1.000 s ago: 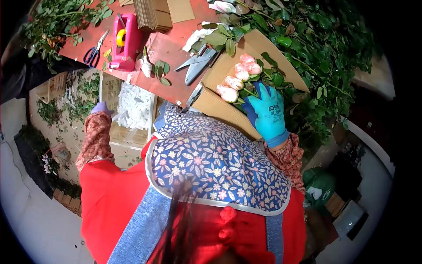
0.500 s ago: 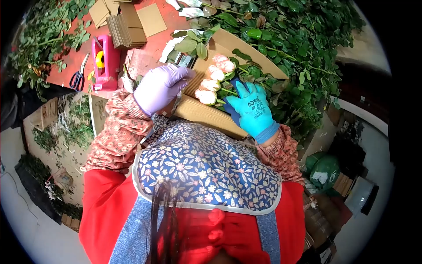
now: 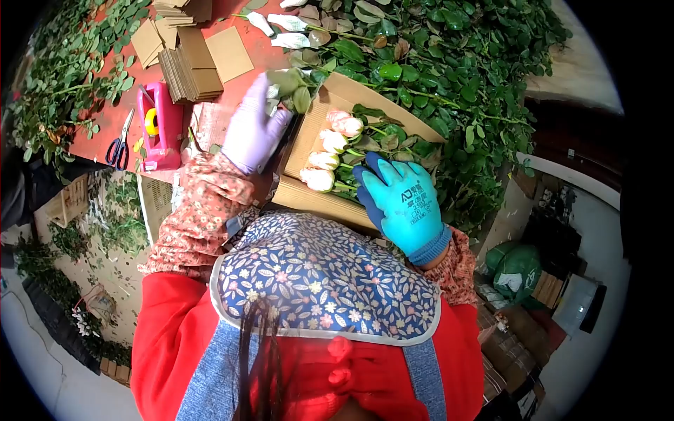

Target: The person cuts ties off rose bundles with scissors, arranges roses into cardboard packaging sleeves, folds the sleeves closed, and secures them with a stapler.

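Observation:
Several pale pink roses (image 3: 324,160) lie with their heads in a row on a folded sheet of corrugated cardboard (image 3: 291,195). My right hand (image 3: 407,203), in a blue work glove, is closed over their stems, and the palm hides most of them. To the left of the cardboard is my left hand (image 3: 251,133) in a thin purple glove. Its thumb and fingers are apart, with no held thing visible. A dark object lies partly hidden beneath it, beside some grey-green leaves (image 3: 291,88).
At the left stand a pink tape dispenser (image 3: 163,133) and scissors (image 3: 119,145). Brown cardboard pieces (image 3: 188,74) are stacked behind. White-wrapped buds (image 3: 288,31) lie at the back of the red table (image 3: 239,21). Leafy rose stems (image 3: 449,84) are heaped at the right.
My left hand has moved from the cardboard's edge to the left, and its fingers have spread. The cardboard and roses sit slightly lower and further left in view. My right hand stays on the stems.

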Action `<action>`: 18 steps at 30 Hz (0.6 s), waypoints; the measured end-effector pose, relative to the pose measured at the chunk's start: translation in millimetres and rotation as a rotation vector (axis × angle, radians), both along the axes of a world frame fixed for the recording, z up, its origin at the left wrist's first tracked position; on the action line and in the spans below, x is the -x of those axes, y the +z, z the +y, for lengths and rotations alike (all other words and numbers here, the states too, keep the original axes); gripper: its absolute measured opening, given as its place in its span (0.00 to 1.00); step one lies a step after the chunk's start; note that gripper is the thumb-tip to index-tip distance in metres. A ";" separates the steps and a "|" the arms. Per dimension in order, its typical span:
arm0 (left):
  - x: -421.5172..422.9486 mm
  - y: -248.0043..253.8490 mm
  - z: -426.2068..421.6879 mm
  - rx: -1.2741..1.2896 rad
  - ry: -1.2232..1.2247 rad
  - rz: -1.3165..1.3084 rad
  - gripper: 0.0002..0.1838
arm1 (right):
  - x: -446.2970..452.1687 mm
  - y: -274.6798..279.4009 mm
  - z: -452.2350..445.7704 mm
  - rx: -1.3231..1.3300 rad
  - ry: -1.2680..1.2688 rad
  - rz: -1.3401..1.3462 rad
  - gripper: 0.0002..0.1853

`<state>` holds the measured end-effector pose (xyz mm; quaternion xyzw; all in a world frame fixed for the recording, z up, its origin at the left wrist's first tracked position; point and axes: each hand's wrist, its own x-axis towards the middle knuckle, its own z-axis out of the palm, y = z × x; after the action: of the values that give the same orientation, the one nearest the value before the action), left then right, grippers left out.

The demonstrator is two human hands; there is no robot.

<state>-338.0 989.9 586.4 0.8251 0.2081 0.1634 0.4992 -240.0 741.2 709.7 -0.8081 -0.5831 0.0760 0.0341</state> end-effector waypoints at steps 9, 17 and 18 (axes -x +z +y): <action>13.4 48.8 -23.6 0.231 -0.249 0.246 0.13 | -0.2 -22.1 -0.7 0.006 -0.127 0.199 0.15; 20.4 38.3 -47.8 0.134 -0.283 0.224 0.12 | 5.9 -35.8 -6.1 0.058 -0.156 0.143 0.23; 20.6 40.3 -47.5 0.115 -0.288 0.242 0.12 | 7.7 -40.6 -6.7 -0.010 -0.134 0.138 0.24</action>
<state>-358.6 942.4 626.6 0.8303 0.1552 -0.0222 0.5349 -247.6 734.6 669.1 -0.8380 -0.5244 0.1259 0.0833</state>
